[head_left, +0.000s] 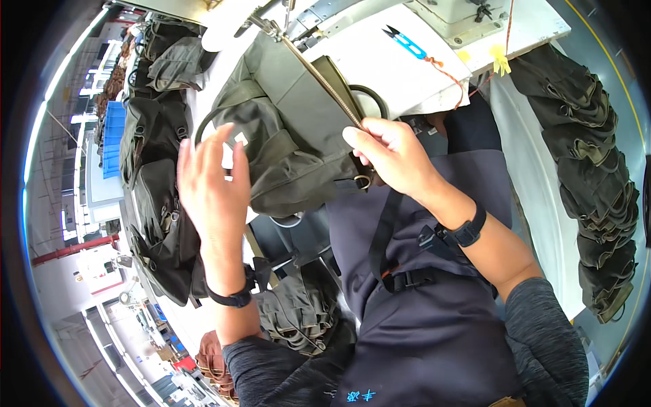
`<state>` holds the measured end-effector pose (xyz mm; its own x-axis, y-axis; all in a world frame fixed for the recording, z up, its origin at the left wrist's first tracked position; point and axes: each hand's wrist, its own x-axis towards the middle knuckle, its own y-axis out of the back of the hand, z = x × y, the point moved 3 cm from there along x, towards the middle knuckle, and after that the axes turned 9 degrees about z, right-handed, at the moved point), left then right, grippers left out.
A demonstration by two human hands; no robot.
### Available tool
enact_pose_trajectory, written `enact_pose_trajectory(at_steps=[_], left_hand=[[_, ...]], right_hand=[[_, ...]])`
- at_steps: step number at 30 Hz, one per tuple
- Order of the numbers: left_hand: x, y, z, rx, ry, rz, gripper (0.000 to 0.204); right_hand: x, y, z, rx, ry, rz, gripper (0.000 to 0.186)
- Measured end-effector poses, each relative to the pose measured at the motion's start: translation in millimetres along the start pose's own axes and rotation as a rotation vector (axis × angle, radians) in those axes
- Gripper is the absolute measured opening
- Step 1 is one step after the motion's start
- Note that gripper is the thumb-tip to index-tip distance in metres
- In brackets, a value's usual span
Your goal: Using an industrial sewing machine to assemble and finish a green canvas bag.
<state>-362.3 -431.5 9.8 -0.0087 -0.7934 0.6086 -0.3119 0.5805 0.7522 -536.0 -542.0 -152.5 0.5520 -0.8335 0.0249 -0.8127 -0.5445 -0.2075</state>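
Observation:
A dark olive fabric bag [285, 85] lies on the white table in front of me, its far end near metal sewing machine parts [266, 27]. A brass-toothed zipper [324, 83] runs along its edge toward me. My right hand [395, 154] is closed on the near end of that zipper edge, thumb on top, just above a brass D-ring [367, 182]. Over the bag's left side my left hand [215, 182] is raised with its fingers apart, holding nothing. A small white tag [241, 138] shows on the bag beside its fingers.
Blue thread snips [405, 43] with an orange cord lie on the white table at the far right. Several dark bags [152, 136] are piled on the left. More olive pieces [586, 156] hang in a row at right. Another olive bundle [302, 308] sits low beside my lap.

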Motion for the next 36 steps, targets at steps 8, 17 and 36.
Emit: enact_pose_trajectory(at_steps=[8, 17, 36], left_hand=[[20.0, -16.7, 64.0, -0.193, -0.004, -0.129, 0.034], [23.2, -11.1, 53.2, -0.294, -0.039, -0.087, 0.042], [34.1, -40.6, 43.7, -0.285, 0.099, -0.15, 0.052]], right_hand=[[-21.9, -28.6, -45.3, 0.417, -0.265, 0.061, 0.031], [-21.2, -33.8, -70.4, 0.492, -0.316, 0.14, 0.029], [2.3, -25.4, -57.8, 0.279, -0.272, 0.114, 0.037]])
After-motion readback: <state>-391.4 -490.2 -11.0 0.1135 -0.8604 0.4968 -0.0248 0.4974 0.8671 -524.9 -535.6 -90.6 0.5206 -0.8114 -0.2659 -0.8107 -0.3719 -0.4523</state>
